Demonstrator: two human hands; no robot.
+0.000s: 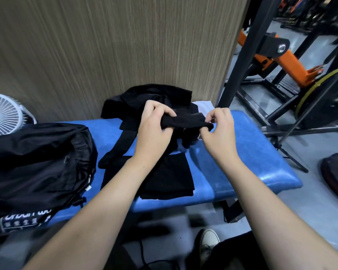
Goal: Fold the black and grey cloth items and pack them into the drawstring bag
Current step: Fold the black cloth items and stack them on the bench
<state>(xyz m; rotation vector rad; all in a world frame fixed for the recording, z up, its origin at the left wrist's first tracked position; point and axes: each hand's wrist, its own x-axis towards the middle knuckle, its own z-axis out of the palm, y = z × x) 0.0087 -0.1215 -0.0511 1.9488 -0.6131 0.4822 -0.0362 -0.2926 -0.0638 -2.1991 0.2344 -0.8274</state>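
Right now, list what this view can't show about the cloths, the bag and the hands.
- Black cloth: what garment it is, bunched between left hand and right hand.
- Drawstring bag: contents; the left edge cuts it off.
- Folded stack: how many pieces, black on black.
- Right fingers: tips curled under.

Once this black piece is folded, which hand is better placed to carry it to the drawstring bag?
Probably the left hand: the drawstring bag lies on its side of the blue bench. Both hands grip the black cloth; the right hand would have to cross over.
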